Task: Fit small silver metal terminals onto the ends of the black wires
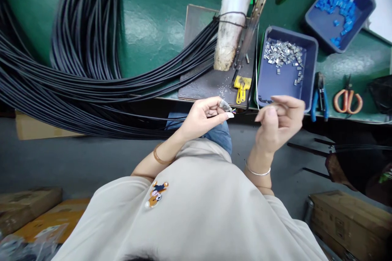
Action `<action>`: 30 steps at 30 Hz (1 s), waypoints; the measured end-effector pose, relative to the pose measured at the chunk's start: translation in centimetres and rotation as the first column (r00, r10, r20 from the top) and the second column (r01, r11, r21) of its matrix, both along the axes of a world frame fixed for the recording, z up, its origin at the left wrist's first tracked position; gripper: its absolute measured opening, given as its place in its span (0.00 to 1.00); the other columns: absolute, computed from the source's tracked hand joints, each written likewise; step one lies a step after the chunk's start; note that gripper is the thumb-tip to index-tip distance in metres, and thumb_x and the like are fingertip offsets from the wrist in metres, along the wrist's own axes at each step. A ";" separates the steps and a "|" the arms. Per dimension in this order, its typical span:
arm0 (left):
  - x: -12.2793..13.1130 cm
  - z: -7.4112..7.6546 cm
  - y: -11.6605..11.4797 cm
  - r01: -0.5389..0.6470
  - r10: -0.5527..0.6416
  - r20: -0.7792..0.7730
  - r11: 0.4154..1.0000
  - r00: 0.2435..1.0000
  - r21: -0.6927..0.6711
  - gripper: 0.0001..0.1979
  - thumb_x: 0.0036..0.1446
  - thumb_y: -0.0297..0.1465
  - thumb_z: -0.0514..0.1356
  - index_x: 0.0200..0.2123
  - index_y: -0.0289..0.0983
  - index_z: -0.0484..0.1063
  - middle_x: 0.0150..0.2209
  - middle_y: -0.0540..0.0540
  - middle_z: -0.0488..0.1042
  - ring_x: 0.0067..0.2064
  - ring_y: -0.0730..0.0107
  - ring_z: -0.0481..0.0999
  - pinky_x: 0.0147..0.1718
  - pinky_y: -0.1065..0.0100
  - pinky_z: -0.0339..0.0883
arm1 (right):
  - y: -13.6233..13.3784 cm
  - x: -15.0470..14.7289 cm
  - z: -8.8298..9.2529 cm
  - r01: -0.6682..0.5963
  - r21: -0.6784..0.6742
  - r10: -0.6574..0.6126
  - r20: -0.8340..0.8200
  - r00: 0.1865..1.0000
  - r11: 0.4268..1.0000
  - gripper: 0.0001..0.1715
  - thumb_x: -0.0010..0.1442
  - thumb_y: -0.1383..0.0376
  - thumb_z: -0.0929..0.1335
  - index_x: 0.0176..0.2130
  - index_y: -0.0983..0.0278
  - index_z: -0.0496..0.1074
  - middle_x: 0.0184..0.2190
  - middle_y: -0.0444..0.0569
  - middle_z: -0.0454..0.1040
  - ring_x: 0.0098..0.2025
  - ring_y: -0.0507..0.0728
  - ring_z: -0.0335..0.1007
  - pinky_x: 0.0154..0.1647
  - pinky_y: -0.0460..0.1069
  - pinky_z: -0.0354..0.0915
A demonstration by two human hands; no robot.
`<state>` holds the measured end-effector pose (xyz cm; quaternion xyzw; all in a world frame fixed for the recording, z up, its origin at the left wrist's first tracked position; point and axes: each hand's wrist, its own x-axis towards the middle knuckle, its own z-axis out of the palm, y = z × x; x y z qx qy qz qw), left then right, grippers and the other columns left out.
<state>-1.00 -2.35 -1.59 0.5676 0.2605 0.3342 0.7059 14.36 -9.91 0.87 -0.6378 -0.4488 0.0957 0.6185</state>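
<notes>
My left hand (208,116) pinches the end of a black cable between thumb and fingers, and thin coloured wires (233,111) stick out past the fingertips. A grey covering (225,105) wraps one of its fingertips. To the right, my right hand (280,122) is raised in front of the bench edge, its fingers curled in toward the thumb. Whatever it may hold is hidden. Near the left hand, a yellow wire stripper (241,88) lies on the dark board (202,83). A bin (281,83) of small metal connector shells (283,54) stands just beyond the right hand.
Bundled black cables (92,85) sweep across the left of the green bench (147,20). A plastic-wrapped post (234,16) stands on the board. Blue-handled pliers (320,96), orange-handled scissors (348,100) and a bin (364,4) of blue parts (338,4) sit right. Cartons (352,220) lie behind.
</notes>
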 end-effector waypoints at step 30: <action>0.0 -0.2 1.5 0.072 -0.002 0.211 0.944 0.978 -0.322 0.14 0.52 0.37 0.69 0.33 0.32 0.74 0.21 0.50 0.71 0.17 0.87 0.55 0.15 0.75 0.41 | 9.1 16.4 -1.2 0.153 -0.504 0.158 0.522 0.838 0.850 0.11 0.41 0.71 0.77 0.19 0.61 0.72 0.19 0.39 0.72 0.22 0.42 0.61 0.28 0.48 0.55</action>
